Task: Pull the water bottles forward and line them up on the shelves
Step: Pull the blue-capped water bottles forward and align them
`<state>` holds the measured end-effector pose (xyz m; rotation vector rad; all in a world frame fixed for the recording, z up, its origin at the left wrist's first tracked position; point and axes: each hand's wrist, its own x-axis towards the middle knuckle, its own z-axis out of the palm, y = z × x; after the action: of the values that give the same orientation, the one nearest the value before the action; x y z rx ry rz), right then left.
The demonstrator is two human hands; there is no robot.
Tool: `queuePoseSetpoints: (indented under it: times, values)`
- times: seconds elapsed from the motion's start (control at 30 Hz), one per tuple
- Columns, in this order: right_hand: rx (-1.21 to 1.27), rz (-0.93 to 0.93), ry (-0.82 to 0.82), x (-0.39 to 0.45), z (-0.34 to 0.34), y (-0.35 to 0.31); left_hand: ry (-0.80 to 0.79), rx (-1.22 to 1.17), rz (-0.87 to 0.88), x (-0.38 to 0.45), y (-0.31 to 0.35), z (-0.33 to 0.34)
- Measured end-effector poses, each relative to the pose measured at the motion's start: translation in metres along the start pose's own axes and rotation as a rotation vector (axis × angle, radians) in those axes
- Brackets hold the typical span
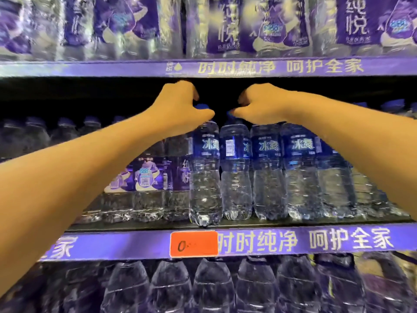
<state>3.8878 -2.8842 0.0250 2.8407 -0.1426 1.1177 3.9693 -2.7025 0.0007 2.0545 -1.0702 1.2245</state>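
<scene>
Clear water bottles with dark blue labels and blue caps stand on the middle shelf [259, 241]. My left hand [178, 107] grips the cap end of one bottle [204, 177], which stands at the shelf's front edge. My right hand [259, 107] grips the top of the bottle beside it [235, 175], which stands slightly further back. More blue-labelled bottles [268, 172] line up to the right. Purple-labelled bottles [149, 177] stand to the left, partly hidden by my left forearm.
The upper shelf edge [225, 67] hangs just above my hands, with purple-labelled bottles [223, 26] on it. An orange price tag [194, 243] sits on the middle shelf's strip. Larger clear bottles [212, 288] fill the shelf below. Further bottles [33, 132] stand deep at the left.
</scene>
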Motion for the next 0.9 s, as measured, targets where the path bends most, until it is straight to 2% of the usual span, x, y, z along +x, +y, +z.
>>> queuePoseSetpoints:
  times: [0.13, 0.33, 0.67, 0.8, 0.9]
  values:
    - [0.119, 0.005, -0.079, 0.004, -0.001, -0.007, -0.048, -0.146, -0.041, 0.000, -0.007, 0.008]
    - [0.131, 0.056, -0.070, 0.010, -0.007, -0.008, -0.073, -0.384, -0.152, 0.004, -0.012, 0.010]
    - [-0.037, 0.020, -0.034, 0.009, -0.007, -0.011, -0.085, -0.392, -0.164, 0.011, -0.011, 0.017]
    - [0.059, 0.012, -0.092, 0.009, -0.007, -0.007, -0.113, -0.417, -0.147, 0.009, -0.014, 0.017]
    - [0.086, -0.001, -0.064, 0.008, -0.006, -0.007, -0.115, -0.413, -0.138, 0.009, -0.014, 0.016]
